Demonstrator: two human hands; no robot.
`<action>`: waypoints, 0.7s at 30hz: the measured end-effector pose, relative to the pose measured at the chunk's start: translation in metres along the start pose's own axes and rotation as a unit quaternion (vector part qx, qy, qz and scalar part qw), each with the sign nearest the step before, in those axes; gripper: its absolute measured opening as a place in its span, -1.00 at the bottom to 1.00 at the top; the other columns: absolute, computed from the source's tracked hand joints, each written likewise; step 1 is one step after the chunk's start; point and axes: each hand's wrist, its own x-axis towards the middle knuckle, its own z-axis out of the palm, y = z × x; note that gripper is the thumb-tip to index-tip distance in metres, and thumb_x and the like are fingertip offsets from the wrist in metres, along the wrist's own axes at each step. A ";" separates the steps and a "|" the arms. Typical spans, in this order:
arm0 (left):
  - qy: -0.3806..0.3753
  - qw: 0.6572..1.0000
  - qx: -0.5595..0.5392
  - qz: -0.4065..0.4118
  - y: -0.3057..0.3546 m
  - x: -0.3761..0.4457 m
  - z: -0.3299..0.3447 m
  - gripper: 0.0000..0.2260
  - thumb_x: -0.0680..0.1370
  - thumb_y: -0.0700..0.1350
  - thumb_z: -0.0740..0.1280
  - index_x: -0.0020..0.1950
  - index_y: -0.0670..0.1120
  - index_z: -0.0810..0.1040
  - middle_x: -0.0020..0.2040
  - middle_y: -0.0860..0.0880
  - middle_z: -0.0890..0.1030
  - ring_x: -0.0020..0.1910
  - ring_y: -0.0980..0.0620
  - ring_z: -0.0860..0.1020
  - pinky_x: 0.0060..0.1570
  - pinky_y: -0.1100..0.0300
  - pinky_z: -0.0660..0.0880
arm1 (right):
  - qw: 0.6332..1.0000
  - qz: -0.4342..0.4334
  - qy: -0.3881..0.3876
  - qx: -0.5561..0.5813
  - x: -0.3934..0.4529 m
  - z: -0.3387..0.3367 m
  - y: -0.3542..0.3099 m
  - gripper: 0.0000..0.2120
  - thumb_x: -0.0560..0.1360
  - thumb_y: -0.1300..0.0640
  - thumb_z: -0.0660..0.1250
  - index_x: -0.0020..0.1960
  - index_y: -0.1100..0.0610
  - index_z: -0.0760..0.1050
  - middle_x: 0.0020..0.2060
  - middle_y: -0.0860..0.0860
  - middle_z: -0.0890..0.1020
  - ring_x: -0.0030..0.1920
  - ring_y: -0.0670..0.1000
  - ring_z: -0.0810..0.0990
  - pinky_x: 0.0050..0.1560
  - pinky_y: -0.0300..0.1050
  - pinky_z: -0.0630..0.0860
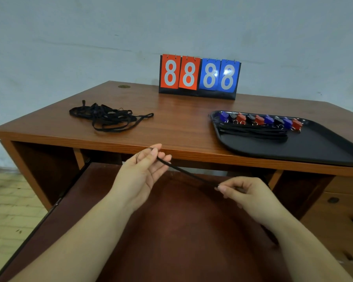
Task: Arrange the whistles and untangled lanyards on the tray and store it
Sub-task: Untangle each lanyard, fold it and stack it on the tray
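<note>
A black lanyard (189,173) stretches between both hands below the desk (171,123) edge: the left hand (143,169) pinches 1 end, the right hand (247,192) pinches the other. Whistles (261,120) line the tray (314,145) on the desk's right.

Left hand (143,169) palm-up, pinching one end of black lanyard (189,174); right hand (247,192) pinching other end, strap taut between, in front of desk (171,110) edge, above pulled-out shelf (171,220). Tangled lanyards (108,117) on desk left. Tray (314,147) on desk right, row of whistles (261,119) along far edge, straight lanyards (253,133) just beside them. Scoreboard (199,75) at back, showing 88 88.
</note>
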 end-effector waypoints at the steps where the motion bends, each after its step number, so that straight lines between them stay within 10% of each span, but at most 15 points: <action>1: 0.005 1.000 0.002 0.013 0.002 0.002 -0.003 -0.86 0.58 -0.21 0.20 0.05 -0.10 0.53 -0.32 0.03 0.59 -0.23 0.12 0.64 -0.18 0.23 0.60 | 1.000 0.004 0.012 -0.011 0.002 -0.003 0.003 -0.93 0.45 0.04 0.40 -0.18 -0.04 0.65 -0.33 -0.10 0.65 -0.40 -0.32 0.53 -0.33 -0.41 0.35; 13: -0.088 0.922 0.358 0.119 -0.018 -0.018 0.009 -0.84 0.49 -0.24 0.36 -0.06 0.00 0.65 -0.10 0.09 0.71 -0.05 0.21 0.64 0.02 0.39 0.50 | 0.991 -0.100 0.068 -0.051 -0.007 0.016 -0.009 -0.92 0.48 0.05 0.36 -0.17 -0.09 0.60 -0.27 -0.20 0.63 -0.13 -0.31 0.55 -0.18 -0.50 0.38; 21: -0.154 0.906 0.386 0.079 -0.033 -0.023 0.014 -0.86 0.53 -0.23 0.31 -0.03 -0.03 0.62 -0.26 0.04 0.69 -0.17 0.17 0.64 -0.07 0.41 0.49 | 0.974 -0.182 0.087 -0.101 -0.013 0.030 -0.012 -0.94 0.45 0.03 0.37 -0.12 -0.11 0.61 -0.20 -0.17 0.63 -0.07 -0.22 0.55 -0.05 -0.42 0.44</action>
